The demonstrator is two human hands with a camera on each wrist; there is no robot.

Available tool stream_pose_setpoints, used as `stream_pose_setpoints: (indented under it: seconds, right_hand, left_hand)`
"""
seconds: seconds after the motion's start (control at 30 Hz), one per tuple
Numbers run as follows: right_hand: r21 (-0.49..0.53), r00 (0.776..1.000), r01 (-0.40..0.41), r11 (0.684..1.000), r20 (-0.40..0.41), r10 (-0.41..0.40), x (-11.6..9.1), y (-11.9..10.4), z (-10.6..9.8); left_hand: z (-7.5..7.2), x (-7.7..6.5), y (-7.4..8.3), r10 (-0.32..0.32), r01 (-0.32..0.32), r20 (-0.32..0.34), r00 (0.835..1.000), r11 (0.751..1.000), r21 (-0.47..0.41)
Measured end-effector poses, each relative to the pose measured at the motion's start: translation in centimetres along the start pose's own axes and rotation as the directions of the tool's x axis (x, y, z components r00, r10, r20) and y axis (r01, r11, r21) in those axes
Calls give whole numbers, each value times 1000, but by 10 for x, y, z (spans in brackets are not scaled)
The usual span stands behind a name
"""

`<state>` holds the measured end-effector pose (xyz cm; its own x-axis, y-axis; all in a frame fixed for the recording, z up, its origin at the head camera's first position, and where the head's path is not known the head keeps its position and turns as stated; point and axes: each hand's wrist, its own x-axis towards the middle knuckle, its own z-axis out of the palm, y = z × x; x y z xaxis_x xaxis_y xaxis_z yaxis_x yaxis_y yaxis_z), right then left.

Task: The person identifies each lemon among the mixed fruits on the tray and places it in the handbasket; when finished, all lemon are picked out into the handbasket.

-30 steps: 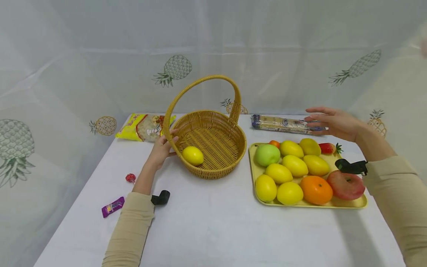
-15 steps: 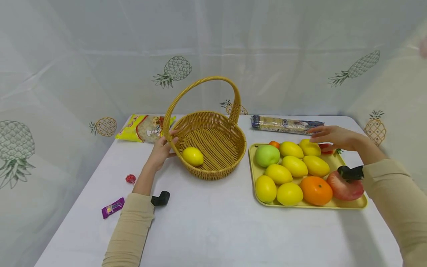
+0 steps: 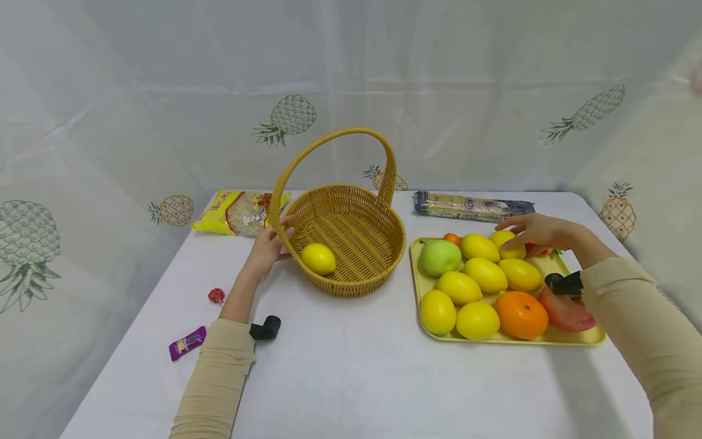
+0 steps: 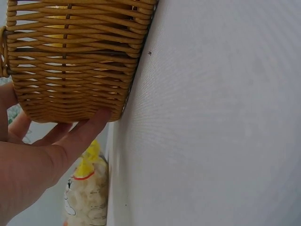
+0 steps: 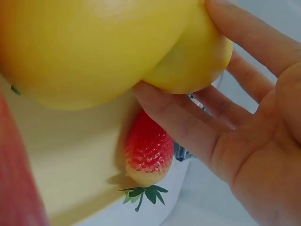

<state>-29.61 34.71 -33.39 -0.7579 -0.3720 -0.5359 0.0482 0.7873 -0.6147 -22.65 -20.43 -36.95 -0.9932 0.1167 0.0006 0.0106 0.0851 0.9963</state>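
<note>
My left hand [image 3: 267, 249] rests against the outer left side of a wicker basket [image 3: 351, 288] with a tall hooped handle. In the left wrist view its fingers touch the woven wall from outside. One yellow lemon [image 3: 318, 259] lies inside the basket at the left. My right hand [image 3: 540, 235] reaches over the back right of a yellow tray [image 3: 521, 341]. Thumb and fingers lie on opposite sides of a lemon [image 5: 190, 61], which they pinch. A strawberry [image 5: 149, 146] is just beside those fingers, partly hidden in the head view.
Several more lemons [image 3: 478, 320], a green apple [image 3: 440, 257], an orange [image 3: 521, 314] and a red apple [image 3: 565, 311] share the tray. Behind it lies a long noodle packet [image 3: 471, 206]. At left are a yellow food bag [image 3: 238, 213], a lollipop [image 3: 216, 295] and a purple snack [image 3: 187, 343].
My right hand has come down from above the noodle packet and moved slightly left to the back right lemon, its fingers now around it. The left hand has stayed at the basket.
</note>
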Motion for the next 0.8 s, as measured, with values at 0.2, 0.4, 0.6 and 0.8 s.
stream_pose_setpoints:
  seconds: [0.2, 0.4, 0.6, 0.8]
  right_hand:
    - [-18, 995, 52, 998, -84, -54, -7, -7, -12]
    - [-22, 967, 135, 991, -214, -137, -22, -46, -30]
    - [-10, 947, 241, 971, -218, -237, -23, -99, -24]
    - [83, 926, 363, 928, -145, -349, -5, -143, 12]
  left_hand:
    - [1, -1, 0, 12, -13, 4, 1000, 1000, 9]
    - [1, -1, 2, 10, -10, -3, 1000, 1000, 16]
    - [-1, 2, -2, 5, -5, -7, 1000, 1000, 10]
    - [-7, 14, -21, 9, -9, -14, 1000, 1000, 1]
